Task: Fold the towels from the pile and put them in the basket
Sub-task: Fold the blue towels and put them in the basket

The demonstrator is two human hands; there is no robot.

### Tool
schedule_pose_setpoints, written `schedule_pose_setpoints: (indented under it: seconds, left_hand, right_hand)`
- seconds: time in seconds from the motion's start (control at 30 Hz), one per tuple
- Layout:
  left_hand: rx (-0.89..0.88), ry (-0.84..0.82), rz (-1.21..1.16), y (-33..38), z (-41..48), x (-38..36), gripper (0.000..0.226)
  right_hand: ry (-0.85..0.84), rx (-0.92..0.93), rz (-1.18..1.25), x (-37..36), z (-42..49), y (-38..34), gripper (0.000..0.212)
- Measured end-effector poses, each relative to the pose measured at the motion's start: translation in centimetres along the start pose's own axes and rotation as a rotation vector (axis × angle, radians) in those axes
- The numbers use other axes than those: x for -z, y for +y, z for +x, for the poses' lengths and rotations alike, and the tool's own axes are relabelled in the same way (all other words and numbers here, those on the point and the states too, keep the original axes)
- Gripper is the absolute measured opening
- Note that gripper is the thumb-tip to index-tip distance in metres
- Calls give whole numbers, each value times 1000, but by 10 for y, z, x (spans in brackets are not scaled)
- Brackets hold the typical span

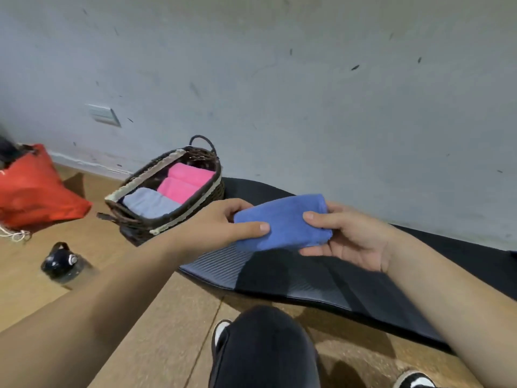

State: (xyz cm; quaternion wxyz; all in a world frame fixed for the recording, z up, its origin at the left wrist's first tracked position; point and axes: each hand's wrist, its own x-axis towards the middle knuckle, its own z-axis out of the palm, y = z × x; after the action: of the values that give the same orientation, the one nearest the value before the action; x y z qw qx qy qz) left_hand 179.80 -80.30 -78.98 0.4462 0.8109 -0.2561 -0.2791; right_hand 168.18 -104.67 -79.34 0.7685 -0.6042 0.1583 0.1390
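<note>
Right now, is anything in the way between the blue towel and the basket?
Nothing visible is. The left hand and right hand hold the blue towel above the black mat; the open wicker basket sits just left of it, with only air between.

We see a wooden floor [156, 317] of light brown planks running up to the wall. A black ribbed mat [307, 281] lies flat on it along the wall. At the mat's left end stands a dark wicker basket [173, 219]. Left of the basket a red drawstring bag [36, 191] slumps on the planks, and nearer us is a dark-capped water bottle [63, 263]. Two black-and-white shoes [219, 330] are planted at the bottom.
</note>
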Motion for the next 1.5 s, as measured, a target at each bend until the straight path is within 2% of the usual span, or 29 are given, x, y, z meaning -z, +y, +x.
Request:
schedule_pose_setpoints:
  seconds: [0.1, 0.17, 0.27, 0.37, 0.53, 0.6, 0.8, 0.87, 0.93, 1.03, 1.1, 1.2, 1.27, 1.33, 1.4, 1.5]
  left_hand:
    - [99, 23, -495, -16, -7, 20, 57]
    - [109, 23, -632, -22, -8, 32, 55]
    - [145, 162, -589, -25, -2, 54, 43]
    - [157, 331, -536, -27, 9, 90, 37]
    - [140, 704, -421, -40, 45, 161, 48]
    - [131, 774, -328, -48, 59, 179, 49]
    - [85, 593, -245, -69, 102, 202, 27]
    - [138, 540, -227, -81, 117, 201, 25]
    - [248, 517, -34, -100, 132, 196, 31]
    - [313, 603, 461, -127, 150, 189, 46]
    - [183, 685, 699, -130, 154, 181, 38]
    - [25, 640, 801, -123, 158, 165, 14]
    - [84, 589, 796, -121, 159, 154, 45]
    - [158, 565, 769, -126, 159, 147, 64]
    - [183, 557, 689, -136, 156, 142, 77]
    - [157, 607, 543, -143, 149, 136, 79]
  right_hand:
    - [15, 4, 143, -28, 19, -4, 41]
    - [44, 6, 185, -43, 33, -4, 33]
    - [113, -21, 156, -63, 58, -8, 26]
    - [173, -50, 23, -84, 86, -17, 29]
    - [277, -76, -174, -117, 127, -44, 42]
    - [264, -80, -186, -125, 138, -54, 46]
    - [237, -89, -293, -126, 159, -62, 47]
    - [248, -97, -305, -123, 166, -60, 48]
    - [257, -110, -302, -120, 172, -57, 51]
    - [261, -114, -307, -116, 178, -51, 52]
    - [260, -105, -322, -114, 181, -48, 51]
    - [261, -82, -331, -112, 186, -47, 49]
    - [264, -74, -317, -112, 187, -46, 48]
    - [270, -75, -308, -112, 186, -44, 47]
    - [266, -79, -307, -111, 183, -42, 47]
    - [264, -79, -315, -107, 175, -43, 49]
